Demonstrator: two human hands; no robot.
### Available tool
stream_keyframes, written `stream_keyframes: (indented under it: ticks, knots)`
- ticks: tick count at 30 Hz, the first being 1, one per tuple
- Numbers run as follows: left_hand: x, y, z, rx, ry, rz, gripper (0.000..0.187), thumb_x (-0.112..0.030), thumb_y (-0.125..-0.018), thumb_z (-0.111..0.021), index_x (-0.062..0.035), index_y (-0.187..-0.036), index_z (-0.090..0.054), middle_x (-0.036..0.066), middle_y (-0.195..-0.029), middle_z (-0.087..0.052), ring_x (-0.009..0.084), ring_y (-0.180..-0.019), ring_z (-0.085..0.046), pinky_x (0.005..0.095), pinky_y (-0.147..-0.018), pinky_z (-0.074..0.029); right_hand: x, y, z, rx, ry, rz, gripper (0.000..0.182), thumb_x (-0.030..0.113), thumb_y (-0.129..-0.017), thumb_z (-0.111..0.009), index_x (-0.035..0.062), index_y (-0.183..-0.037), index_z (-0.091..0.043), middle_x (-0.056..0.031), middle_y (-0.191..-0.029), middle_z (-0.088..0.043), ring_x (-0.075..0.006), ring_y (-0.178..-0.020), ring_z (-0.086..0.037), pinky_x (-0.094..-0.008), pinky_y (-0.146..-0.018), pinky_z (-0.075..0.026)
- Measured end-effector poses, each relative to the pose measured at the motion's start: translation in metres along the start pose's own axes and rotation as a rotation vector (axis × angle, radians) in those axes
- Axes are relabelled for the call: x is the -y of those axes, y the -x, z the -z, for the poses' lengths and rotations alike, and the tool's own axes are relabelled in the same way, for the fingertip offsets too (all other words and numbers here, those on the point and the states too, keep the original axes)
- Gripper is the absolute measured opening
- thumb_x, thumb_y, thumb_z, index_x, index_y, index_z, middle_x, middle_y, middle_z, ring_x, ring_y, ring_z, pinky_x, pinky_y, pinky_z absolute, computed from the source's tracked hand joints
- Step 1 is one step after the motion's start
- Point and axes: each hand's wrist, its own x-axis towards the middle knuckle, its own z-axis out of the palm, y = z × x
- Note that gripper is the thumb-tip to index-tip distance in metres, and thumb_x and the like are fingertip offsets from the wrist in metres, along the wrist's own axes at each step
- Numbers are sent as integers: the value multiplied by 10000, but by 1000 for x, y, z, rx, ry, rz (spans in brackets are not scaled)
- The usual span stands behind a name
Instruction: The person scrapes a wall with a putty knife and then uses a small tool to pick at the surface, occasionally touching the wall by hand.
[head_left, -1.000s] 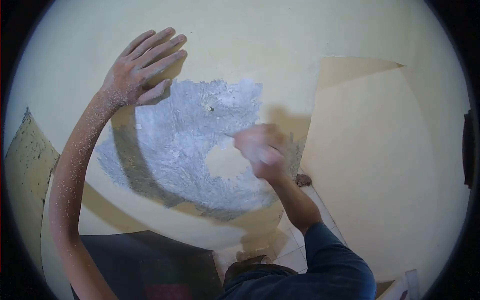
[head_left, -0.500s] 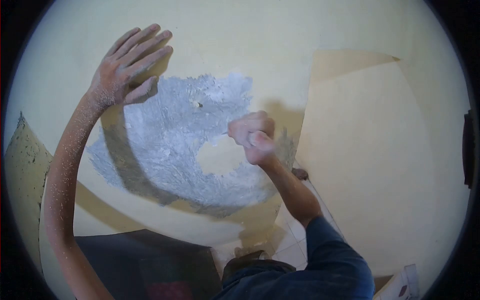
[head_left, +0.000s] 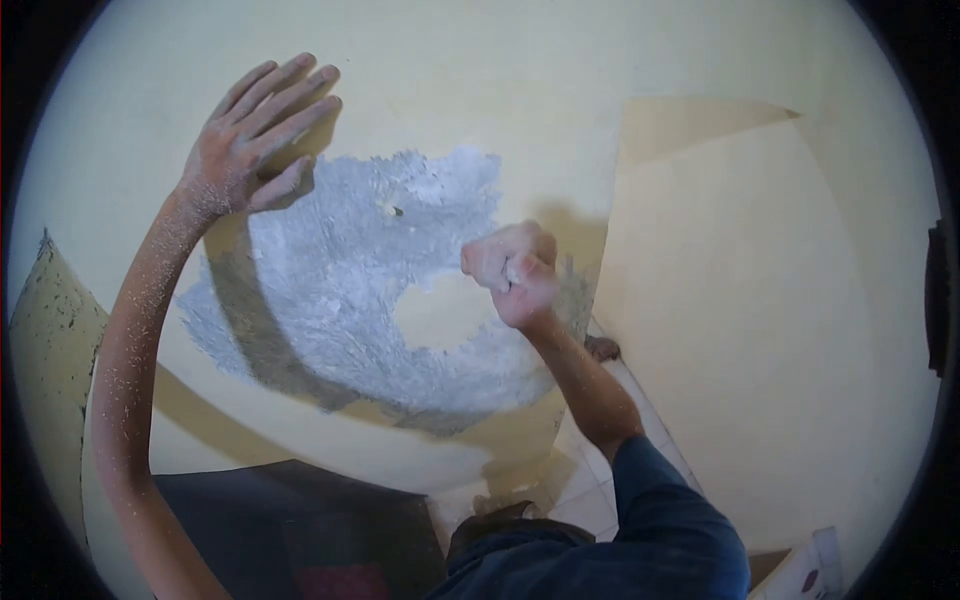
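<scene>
My left hand [head_left: 245,145] lies open against the pale yellow wall [head_left: 420,80], fingers stretched out and dusted with pale powder. Below and to its right, a rough grey patch [head_left: 330,260] shows where the paint is gone, with ragged edges. A small hole [head_left: 397,211] sits in the patch's upper part, and an island of yellow paint [head_left: 440,312] remains inside it. My right hand [head_left: 514,272] is closed in a fist in front of the patch's right side, slightly blurred. Whatever it grips is hidden by the fingers.
A dark panel [head_left: 230,510] stands at the lower left. Light floor tiles [head_left: 585,510] show beneath my right arm, and a small brown object [head_left: 602,348] lies near the wall corner. A whitish container [head_left: 815,565] is at the lower right.
My right hand has shifted slightly right, and its wrist has turned a little. A small thin tip that stuck out left of the fist no longer shows. The left hand stays in place.
</scene>
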Motion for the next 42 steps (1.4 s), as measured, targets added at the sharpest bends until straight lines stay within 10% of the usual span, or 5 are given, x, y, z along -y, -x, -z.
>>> stream_keyframes:
  ticks: [32,35,42]
  knots:
    - [-4,0,3,11,6,8,547,-289,-874,-577,-215,-1412,-507,15,-1497,-455,241,-1401,-397,462,-1193,-310,17,2,-1,206,139,94,468,297,-902,-421,49,-515,-337,-63,-453,-353,-202,-396,-377,-318,-427,-361]
    - [-3,0,1,-6,13,12,530,-304,-893,-558,-214,-1412,-503,17,-1495,-456,243,-1395,-406,462,-1191,-314,-17,19,1,2,268,9,414,245,-840,-493,62,-517,-310,-24,-463,-305,-165,-399,-300,-316,-413,-209]
    - [-1,1,1,-5,17,-2,492,-293,-910,-530,-203,-1394,-520,22,-1488,-463,246,-1391,-411,471,-1183,-326,8,22,7,155,419,158,361,134,-892,-405,47,-542,-418,-72,-522,-484,-210,-444,-463,-389,-543,-502]
